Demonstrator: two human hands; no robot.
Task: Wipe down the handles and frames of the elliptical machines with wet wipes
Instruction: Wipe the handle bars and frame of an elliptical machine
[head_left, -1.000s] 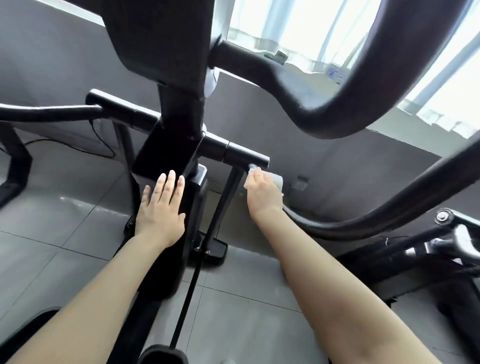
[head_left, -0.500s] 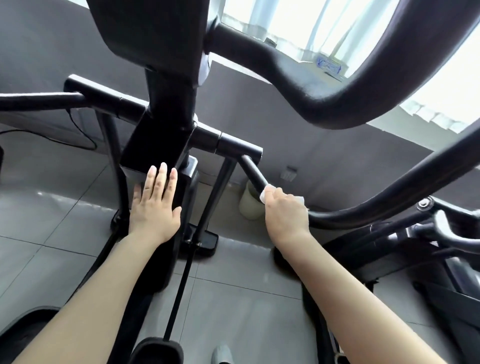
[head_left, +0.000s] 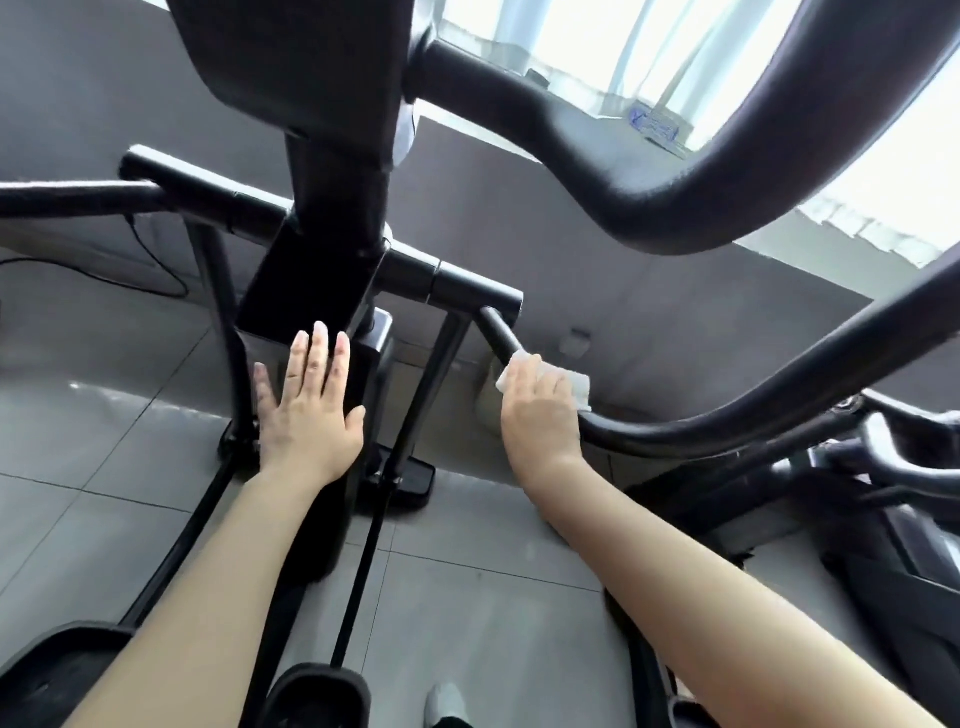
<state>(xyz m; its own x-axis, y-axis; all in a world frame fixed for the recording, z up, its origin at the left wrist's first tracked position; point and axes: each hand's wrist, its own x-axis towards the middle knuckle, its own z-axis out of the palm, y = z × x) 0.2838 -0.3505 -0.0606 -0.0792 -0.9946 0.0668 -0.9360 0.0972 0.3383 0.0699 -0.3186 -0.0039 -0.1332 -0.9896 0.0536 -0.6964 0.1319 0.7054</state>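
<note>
— Right of centre in the frame, what has the right hand (head_left: 540, 415) got?
— Its fingers are curled round the wet wipe (head_left: 574, 387), which is wrapped on the black swing-arm tube (head_left: 727, 423). White folds stick out above the knuckles.

— Which way does that tube run from the grip?
— Two ways. A short stretch climbs up-left to the crossbar end (head_left: 483, 296). The long stretch sweeps right, then rises toward the right edge. So most of the unwiped length, I'd judge, lies right of the hand.

— And the left hand (head_left: 306, 410)?
— Flat, fingers straight, pressed on the dark centre column (head_left: 306, 280) at mid-frame, holding nothing. It looks like a brace.

— Could it reach the tube?
— It's well apart from it, with an upright strut (head_left: 436, 374) between. The right hand is plainly the nearer one.

— So the next stroke?
— Probably a slide along the tube's axis, wipe staying wrapped. The curve there may loosen the wrap.
</note>
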